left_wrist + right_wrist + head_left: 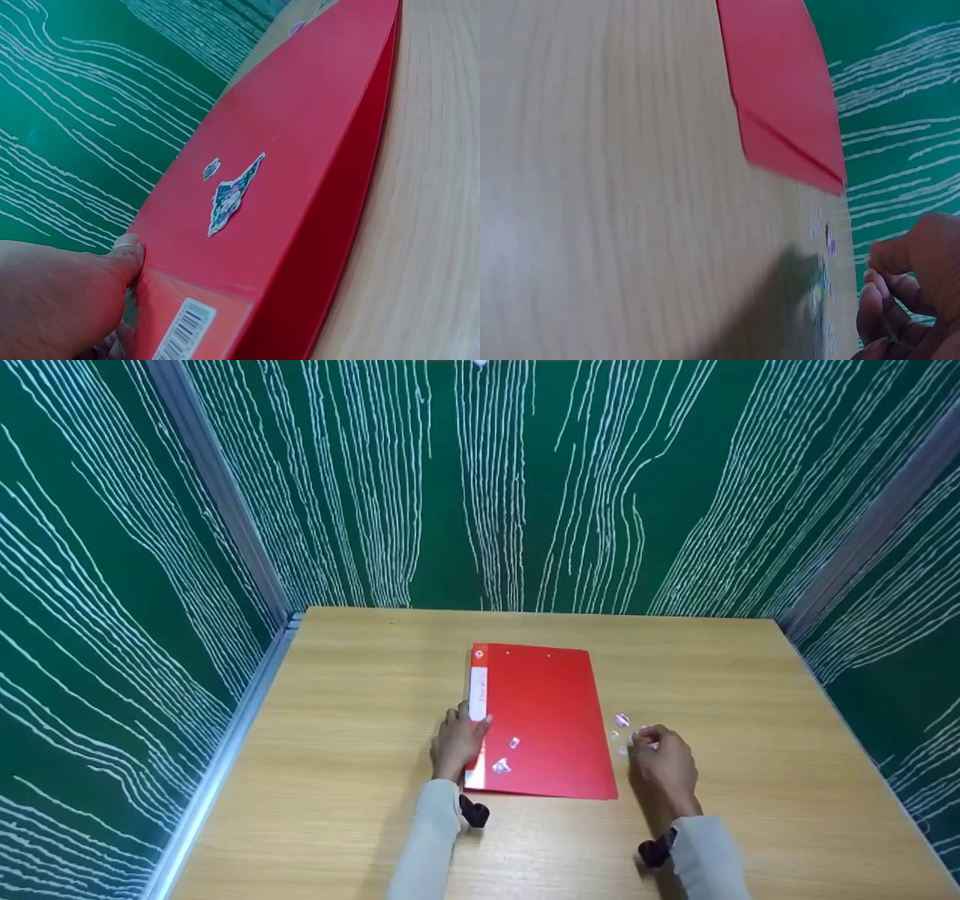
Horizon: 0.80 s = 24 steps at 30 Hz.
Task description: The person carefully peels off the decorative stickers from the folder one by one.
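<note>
A red folder (544,712) lies on the table, its white-labelled spine to the left. My left hand (457,742) grips that spine, thumb on the cover and fingers along the outer side. Two shiny cut-out stickers lie on the cover: a larger pointed one (234,196) and a small one (211,169). Right of the folder, my right hand (666,765) hovers over several small shiny stickers (622,720). Its thumb and fingertips come together in the right wrist view; I cannot tell whether a sticker is between them.
The wooden table (360,682) reaches to a green wall (682,457) with white wavy lines. Grey metal posts (217,480) stand at the corners. A barcode label (185,330) sits near the folder's spine, and the cover stands slightly apart at the near edge.
</note>
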### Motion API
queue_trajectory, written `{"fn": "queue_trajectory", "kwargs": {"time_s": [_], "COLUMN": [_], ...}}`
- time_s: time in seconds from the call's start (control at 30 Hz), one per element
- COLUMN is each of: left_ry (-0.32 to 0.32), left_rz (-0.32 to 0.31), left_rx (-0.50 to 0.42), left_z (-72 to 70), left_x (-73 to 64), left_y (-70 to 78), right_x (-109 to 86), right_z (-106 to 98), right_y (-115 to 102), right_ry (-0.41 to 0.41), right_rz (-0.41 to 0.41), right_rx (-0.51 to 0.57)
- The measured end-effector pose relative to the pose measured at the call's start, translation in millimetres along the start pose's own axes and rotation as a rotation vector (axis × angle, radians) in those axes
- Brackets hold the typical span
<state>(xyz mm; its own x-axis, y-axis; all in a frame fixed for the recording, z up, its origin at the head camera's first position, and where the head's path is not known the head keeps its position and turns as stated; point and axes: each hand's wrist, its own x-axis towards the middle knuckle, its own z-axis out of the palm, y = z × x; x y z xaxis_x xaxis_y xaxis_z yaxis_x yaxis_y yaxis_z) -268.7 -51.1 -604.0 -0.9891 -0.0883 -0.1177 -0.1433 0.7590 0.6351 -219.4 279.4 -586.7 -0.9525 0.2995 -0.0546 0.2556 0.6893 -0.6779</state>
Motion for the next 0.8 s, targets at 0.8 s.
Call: {"fn": "queue_trajectory", "kwargs": {"time_s": [0.8], "left_ry": [-0.010], "left_rz": [-0.005], "left_rx": [-0.004], "left_z": [-0.2], "left_x": [0.4], "left_y": [-0.8], "right_x": [-4.9], "right_z": [40], "right_y": [-48], "right_ry": [-0.007], "right_rz": [-0.139], "right_rx": [0.009]}}
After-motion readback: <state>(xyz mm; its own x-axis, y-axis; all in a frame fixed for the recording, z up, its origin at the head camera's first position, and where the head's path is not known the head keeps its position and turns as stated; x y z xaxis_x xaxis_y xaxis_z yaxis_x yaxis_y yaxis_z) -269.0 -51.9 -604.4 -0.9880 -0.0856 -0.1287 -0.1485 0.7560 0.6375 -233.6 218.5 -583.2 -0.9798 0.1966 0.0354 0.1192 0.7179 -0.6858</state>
